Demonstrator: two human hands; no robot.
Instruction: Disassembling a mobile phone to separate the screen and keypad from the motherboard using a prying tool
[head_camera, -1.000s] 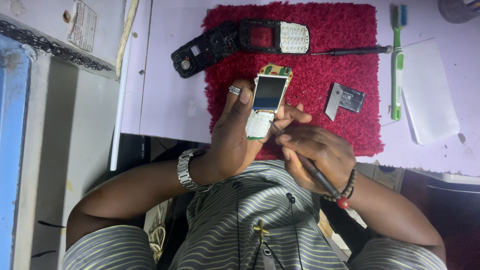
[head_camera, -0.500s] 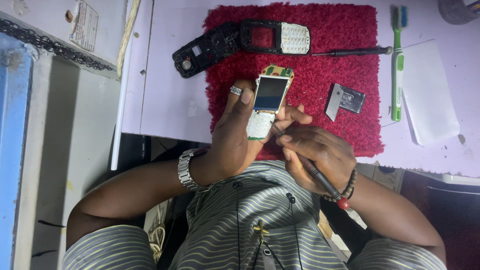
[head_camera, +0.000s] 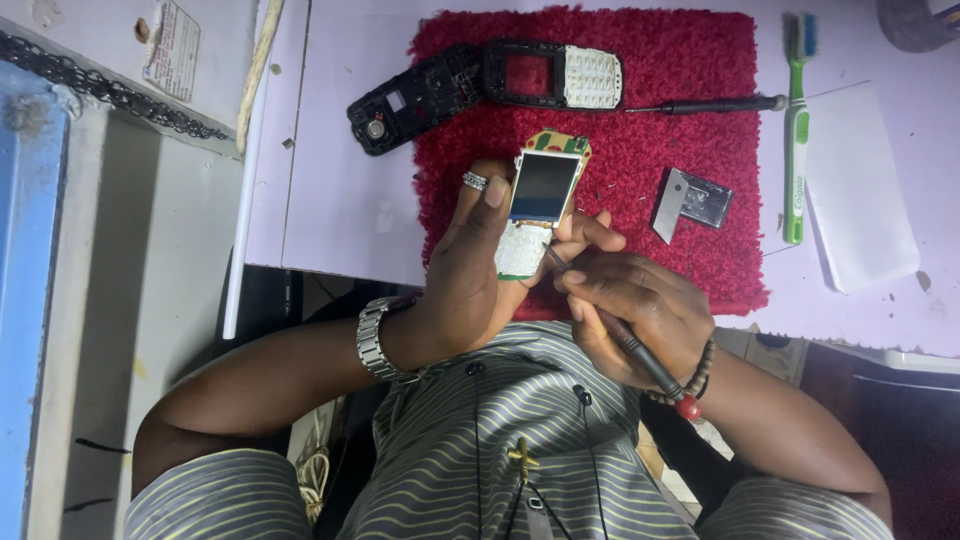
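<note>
Red mat on the pale desk carried two phone shells and one spare screwdriver. Left hand clasped one circuit board; right hand pinched one screwdriver against it.

At frame centre, the left hand is cupped with its fingers curled upward; the right hand, just right, is pinched closed.

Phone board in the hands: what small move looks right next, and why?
Probably keep the left hand steady and ease the screwdriver tip at the board's lower end. The right hand holds it like a pen, tip already touching just below the screen, while both shell halves lie off on the red mat.
</note>
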